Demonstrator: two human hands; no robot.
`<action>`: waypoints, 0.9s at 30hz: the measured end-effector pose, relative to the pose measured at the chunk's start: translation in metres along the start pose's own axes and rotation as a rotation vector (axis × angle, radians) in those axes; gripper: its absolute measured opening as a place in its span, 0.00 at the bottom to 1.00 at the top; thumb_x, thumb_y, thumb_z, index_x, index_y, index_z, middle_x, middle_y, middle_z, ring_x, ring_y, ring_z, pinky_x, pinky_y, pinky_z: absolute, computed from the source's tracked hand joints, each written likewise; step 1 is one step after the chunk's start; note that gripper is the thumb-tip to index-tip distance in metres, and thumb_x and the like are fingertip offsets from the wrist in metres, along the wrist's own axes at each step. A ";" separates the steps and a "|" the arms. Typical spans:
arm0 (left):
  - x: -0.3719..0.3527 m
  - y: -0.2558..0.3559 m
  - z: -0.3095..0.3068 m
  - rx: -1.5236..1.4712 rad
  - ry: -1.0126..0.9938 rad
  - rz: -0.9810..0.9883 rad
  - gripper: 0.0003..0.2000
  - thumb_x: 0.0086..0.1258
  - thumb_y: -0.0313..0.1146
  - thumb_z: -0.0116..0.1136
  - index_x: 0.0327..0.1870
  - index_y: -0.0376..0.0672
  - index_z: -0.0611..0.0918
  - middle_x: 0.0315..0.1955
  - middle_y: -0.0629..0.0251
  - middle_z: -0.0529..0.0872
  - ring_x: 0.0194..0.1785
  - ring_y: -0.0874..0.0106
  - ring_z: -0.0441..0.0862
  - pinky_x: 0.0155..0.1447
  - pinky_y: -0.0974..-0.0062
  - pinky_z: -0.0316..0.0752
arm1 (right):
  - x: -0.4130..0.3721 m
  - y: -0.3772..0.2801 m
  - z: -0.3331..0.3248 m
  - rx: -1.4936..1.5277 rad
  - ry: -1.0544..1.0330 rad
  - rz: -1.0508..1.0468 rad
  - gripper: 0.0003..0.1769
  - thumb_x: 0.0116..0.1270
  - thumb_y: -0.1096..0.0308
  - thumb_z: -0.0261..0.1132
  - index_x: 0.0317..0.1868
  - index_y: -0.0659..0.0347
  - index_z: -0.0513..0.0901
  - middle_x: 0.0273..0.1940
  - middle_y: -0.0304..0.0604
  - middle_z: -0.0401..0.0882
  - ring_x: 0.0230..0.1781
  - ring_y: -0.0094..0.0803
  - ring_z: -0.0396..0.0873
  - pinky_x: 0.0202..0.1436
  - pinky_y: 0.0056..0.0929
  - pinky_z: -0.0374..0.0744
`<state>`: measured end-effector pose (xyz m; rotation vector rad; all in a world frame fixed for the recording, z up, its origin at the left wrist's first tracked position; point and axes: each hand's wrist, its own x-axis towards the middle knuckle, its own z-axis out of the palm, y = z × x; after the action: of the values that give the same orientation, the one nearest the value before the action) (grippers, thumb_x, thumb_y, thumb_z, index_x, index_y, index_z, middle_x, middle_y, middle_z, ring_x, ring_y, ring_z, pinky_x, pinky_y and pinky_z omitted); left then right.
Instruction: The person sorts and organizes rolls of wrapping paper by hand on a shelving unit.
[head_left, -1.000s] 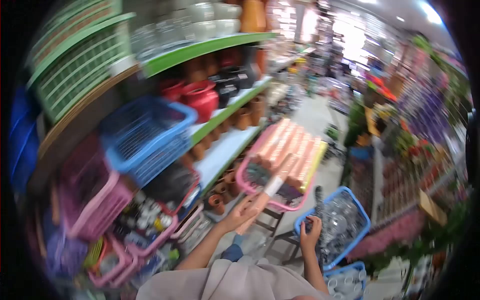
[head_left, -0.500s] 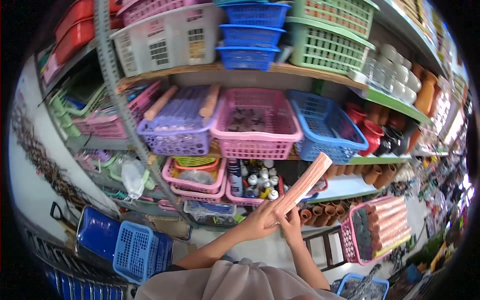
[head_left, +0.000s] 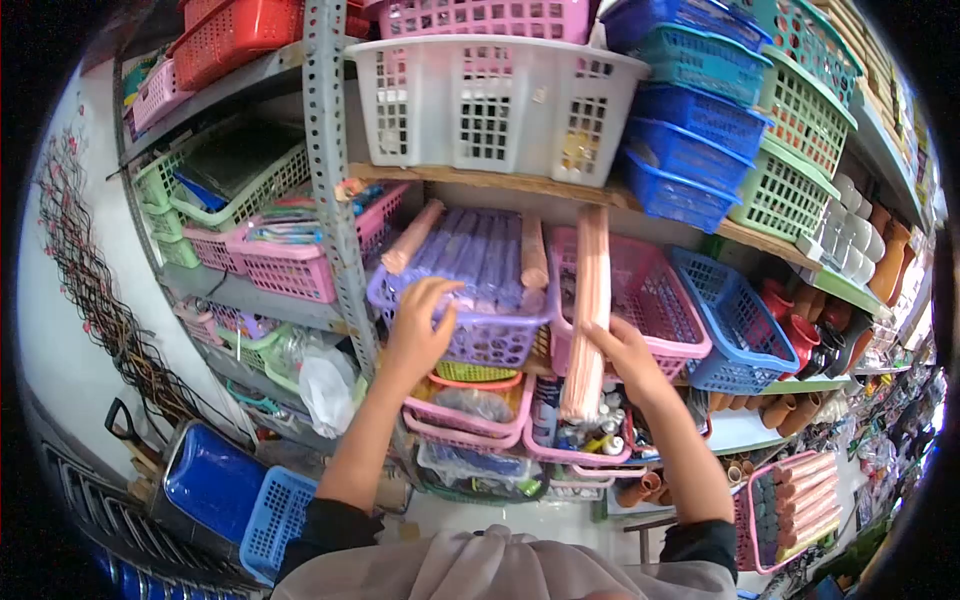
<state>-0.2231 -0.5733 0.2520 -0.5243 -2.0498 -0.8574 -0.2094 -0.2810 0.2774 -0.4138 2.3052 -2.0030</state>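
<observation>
My right hand (head_left: 624, 352) grips a long salmon-pink ridged roll (head_left: 589, 320), held upright in front of the pink basket (head_left: 672, 348). Its upper end reaches the shelf edge above. My left hand (head_left: 422, 325) is raised at the front rim of the purple basket (head_left: 490, 342), its fingers apart and curved, holding nothing. Purple rolls (head_left: 465, 250) wrapped in clear plastic fill that basket. On either side of them lie a left salmon roll (head_left: 412, 238) and a right salmon roll (head_left: 533, 252).
A blue basket (head_left: 740, 345) stands right of the pink one. Above is a wooden shelf edge (head_left: 500, 184) with a white crate (head_left: 510, 110). A metal post (head_left: 328, 150) rises at left. Lower right, a pink-rimmed basket (head_left: 748, 525) holds more salmon rolls.
The roll has gone from tilted in both hands to upright in my right hand alone. My left hand has let go and moved left to the purple basket. The view has come closer to the shelf.
</observation>
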 end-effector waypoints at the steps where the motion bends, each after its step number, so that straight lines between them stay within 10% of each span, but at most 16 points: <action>1: 0.011 -0.023 -0.004 0.001 0.003 0.011 0.13 0.63 0.26 0.55 0.49 0.40 0.80 0.47 0.53 0.79 0.55 0.54 0.74 0.63 0.61 0.66 | 0.023 -0.003 0.007 -0.077 -0.042 -0.022 0.25 0.68 0.50 0.61 0.54 0.64 0.76 0.39 0.36 0.78 0.36 0.20 0.77 0.39 0.24 0.77; 15: 0.050 -0.154 0.005 0.348 -0.351 -0.200 0.28 0.55 0.21 0.53 0.62 0.32 0.67 0.62 0.45 0.67 0.64 0.46 0.64 0.68 0.55 0.63 | 0.285 0.010 0.157 -0.170 -0.104 0.180 0.26 0.62 0.47 0.67 0.38 0.67 0.79 0.28 0.42 0.77 0.26 0.30 0.79 0.31 0.34 0.83; 27: 0.060 -0.158 0.004 0.233 -0.357 -0.233 0.36 0.56 0.16 0.48 0.71 0.34 0.55 0.65 0.42 0.64 0.67 0.42 0.62 0.69 0.57 0.61 | 0.362 0.080 0.179 -0.573 0.075 -0.272 0.25 0.62 0.49 0.65 0.37 0.68 0.80 0.26 0.41 0.79 0.23 0.30 0.79 0.25 0.31 0.79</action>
<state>-0.3582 -0.6740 0.2392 -0.3301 -2.5382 -0.6784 -0.5317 -0.5304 0.2180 -0.7237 2.9925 -1.4177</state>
